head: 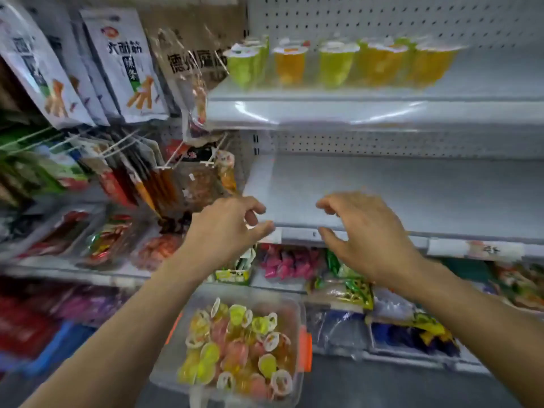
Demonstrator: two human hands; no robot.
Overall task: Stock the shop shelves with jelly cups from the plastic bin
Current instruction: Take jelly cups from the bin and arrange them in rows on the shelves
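Note:
A clear plastic bin point(297, 307) with orange latches sits low in front of me, filled with several yellow, green, orange and pink jelly cups point(235, 348). On the upper white shelf point(323, 95) stand several green and orange jelly cups point(335, 63) in a row. The middle grey shelf point(412, 189) is bare. My left hand point(226, 231) and my right hand point(368, 234) hover at that shelf's front edge, fingers loosely curved, nothing held in either.
Snack bags point(123, 63) hang on pegs at the left, with more packets point(141, 178) below them. Trays of packaged snacks point(103, 240) fill the lower left shelves. Pink and green candy packs point(291, 263) lie under the middle shelf. A price label point(482, 248) sits on its edge.

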